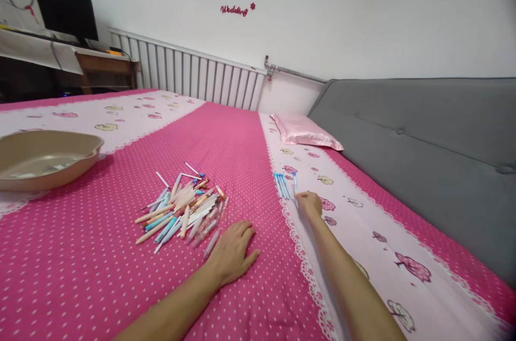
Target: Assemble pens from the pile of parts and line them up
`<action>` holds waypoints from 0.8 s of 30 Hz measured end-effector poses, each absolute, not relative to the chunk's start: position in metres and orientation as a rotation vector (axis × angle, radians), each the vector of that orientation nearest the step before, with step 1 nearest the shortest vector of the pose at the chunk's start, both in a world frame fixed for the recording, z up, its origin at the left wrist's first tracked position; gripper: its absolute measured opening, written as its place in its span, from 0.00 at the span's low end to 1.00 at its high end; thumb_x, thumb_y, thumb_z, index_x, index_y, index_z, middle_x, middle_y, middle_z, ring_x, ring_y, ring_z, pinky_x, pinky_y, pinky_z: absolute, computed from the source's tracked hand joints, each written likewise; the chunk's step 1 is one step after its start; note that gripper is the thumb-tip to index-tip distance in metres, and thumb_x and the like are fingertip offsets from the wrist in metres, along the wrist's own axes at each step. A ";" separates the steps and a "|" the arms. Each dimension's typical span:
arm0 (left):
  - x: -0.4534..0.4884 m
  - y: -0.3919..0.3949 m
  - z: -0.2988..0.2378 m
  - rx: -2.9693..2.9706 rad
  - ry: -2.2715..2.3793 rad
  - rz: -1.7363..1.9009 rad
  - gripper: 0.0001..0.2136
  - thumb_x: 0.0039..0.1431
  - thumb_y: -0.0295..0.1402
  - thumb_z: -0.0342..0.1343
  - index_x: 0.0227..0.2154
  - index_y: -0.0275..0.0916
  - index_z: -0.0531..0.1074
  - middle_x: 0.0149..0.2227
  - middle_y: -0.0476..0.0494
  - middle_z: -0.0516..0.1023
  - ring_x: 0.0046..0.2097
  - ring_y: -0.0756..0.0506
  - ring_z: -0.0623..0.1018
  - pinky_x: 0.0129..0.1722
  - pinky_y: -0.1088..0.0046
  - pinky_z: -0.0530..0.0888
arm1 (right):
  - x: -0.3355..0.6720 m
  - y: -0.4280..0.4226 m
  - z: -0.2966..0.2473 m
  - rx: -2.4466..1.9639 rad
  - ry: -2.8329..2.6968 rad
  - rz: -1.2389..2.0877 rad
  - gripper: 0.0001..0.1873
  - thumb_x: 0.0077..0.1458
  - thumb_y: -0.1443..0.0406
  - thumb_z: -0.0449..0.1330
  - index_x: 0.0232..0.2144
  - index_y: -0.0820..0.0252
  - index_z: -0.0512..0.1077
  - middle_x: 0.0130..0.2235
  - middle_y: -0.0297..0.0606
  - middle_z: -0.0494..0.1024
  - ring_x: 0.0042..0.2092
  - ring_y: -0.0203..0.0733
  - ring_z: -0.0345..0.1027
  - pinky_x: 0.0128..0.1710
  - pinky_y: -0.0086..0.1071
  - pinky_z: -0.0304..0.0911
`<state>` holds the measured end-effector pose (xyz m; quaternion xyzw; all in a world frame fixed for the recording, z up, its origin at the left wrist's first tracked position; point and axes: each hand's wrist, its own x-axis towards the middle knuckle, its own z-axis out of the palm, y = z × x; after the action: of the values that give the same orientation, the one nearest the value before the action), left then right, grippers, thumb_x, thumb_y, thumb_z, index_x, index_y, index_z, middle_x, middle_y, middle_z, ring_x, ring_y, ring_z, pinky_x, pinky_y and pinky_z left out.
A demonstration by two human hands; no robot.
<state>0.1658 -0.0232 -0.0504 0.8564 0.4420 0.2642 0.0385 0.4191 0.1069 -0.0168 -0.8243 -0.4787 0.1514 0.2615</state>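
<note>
A loose heap of pens (183, 211) in pink, cream and blue lies on the pink dotted bedsheet (80, 276). My left hand (234, 252) rests flat on the sheet just right of the heap, fingers spread, empty. My right hand (309, 203) reaches out to the pale border strip, fingers curled around a blue-capped pen (295, 185) beside a small row of blue pens (282, 185) laid side by side.
A beige oval basin (44, 158) sits on the bed at the left. A pink satin pillow (304, 131) lies by the grey padded headboard (423, 153). A white radiator (189, 75) and a desk with a monitor (66, 13) stand behind.
</note>
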 end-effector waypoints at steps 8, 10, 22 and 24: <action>0.168 -0.020 -0.045 2.591 1.368 0.770 0.16 0.56 0.39 0.50 0.45 0.37 0.66 0.49 0.37 0.70 0.51 0.39 0.69 0.52 0.56 0.66 | 0.423 0.135 -0.022 -2.343 -1.277 0.509 0.13 0.57 0.58 0.56 0.39 0.62 0.70 0.40 0.39 0.73 0.41 0.40 0.69 0.41 0.38 0.66; 0.168 -0.020 -0.045 2.585 1.371 0.764 0.16 0.56 0.38 0.50 0.45 0.37 0.66 0.49 0.37 0.70 0.51 0.39 0.68 0.53 0.56 0.66 | 0.423 0.141 -0.021 -2.359 -1.267 0.524 0.14 0.57 0.58 0.56 0.39 0.63 0.70 0.41 0.39 0.73 0.41 0.40 0.69 0.41 0.38 0.66; 0.168 -0.018 -0.049 2.570 1.385 0.723 0.17 0.57 0.39 0.48 0.47 0.37 0.65 0.51 0.37 0.68 0.53 0.38 0.67 0.54 0.55 0.64 | 0.423 0.158 -0.021 -2.364 -1.284 0.556 0.14 0.57 0.58 0.56 0.40 0.63 0.70 0.42 0.40 0.73 0.42 0.41 0.68 0.42 0.40 0.65; 0.168 -0.019 -0.049 2.566 1.389 0.721 0.17 0.57 0.39 0.48 0.47 0.37 0.65 0.51 0.37 0.68 0.53 0.38 0.67 0.54 0.56 0.64 | 0.422 0.158 -0.021 -2.357 -1.295 0.560 0.15 0.57 0.58 0.56 0.41 0.63 0.69 0.42 0.40 0.72 0.43 0.41 0.68 0.42 0.40 0.65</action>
<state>0.1676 -0.0186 -0.0492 0.8517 0.4612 0.2394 0.0680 0.4218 0.1577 -0.0212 -0.8413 -0.4624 0.1999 0.1961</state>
